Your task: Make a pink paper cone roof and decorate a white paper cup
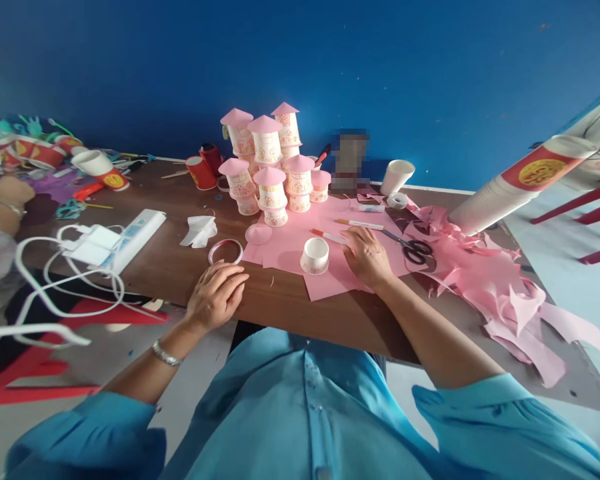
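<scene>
My left hand (217, 293) rests at the table's front edge with fingers outstretched, holding nothing. Just beyond its fingertips lies a ring of tape (225, 252). On the pink paper (285, 250), my right hand (367, 255) lies palm down with its fingers loosely extended. The end of a red-capped marker (329, 236) reaches its fingertips; I see no grip around it. To the left of that hand stands a short white cup piece (315, 256) with red drawing along its lower rim. Behind it, a cluster of paper-cup towers (271, 193) carries pink cone roofs.
Scissors (416, 251), an orange-capped marker (360, 225) and pink scraps (485, 280) lie at right, beside a leaning cup stack (525, 180). A white cup (397, 177) stands behind. A power strip (136, 240) with cables lies at left, near another person's arm (3, 203).
</scene>
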A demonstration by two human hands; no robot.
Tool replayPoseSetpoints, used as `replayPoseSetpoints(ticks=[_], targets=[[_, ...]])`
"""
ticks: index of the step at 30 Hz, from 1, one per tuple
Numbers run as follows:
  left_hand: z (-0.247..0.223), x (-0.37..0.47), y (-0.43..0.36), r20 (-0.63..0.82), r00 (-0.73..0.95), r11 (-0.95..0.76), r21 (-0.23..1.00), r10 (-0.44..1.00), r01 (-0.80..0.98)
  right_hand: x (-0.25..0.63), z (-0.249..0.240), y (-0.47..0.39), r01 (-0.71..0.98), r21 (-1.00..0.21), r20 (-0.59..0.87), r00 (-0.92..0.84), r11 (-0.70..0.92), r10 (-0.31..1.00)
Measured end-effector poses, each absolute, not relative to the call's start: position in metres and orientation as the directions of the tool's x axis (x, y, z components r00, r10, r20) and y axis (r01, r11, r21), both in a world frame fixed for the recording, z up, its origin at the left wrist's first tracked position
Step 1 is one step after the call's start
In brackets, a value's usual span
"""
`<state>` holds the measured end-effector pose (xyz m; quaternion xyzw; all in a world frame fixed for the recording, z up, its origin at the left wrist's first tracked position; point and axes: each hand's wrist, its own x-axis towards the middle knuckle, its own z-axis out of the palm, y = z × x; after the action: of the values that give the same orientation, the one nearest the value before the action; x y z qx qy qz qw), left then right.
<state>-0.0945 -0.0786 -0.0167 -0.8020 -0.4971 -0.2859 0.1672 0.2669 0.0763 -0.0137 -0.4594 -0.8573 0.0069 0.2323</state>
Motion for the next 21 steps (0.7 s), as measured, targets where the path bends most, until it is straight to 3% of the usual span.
replayPoseSetpoints(ticks=[5,10,16,21], targets=[[-0.017,-0.093,-0.081,0.587,0.288,-0.4,0.068,0.757,0.914,0.267,-0.01,0.072,0.66,-0.376,0.461,-0.475,0.65,0.75],[-0.014,-0.092,-0.083,0.561,0.212,-0.349,0.147,0.8,0.926,0.257,-0.016,0.067,0.489,-0.561,0.351,-0.591,0.668,0.727],[-0.016,-0.097,-0.075,0.57,0.066,-0.213,0.196,0.819,0.957,0.251,-0.015,0.059,0.435,-0.624,0.256,-0.671,0.649,0.696],[-0.018,-0.099,-0.07,0.495,0.081,-0.167,0.132,0.865,0.977,0.246,-0.023,0.056,0.45,-0.613,0.27,-0.654,0.65,0.707]])
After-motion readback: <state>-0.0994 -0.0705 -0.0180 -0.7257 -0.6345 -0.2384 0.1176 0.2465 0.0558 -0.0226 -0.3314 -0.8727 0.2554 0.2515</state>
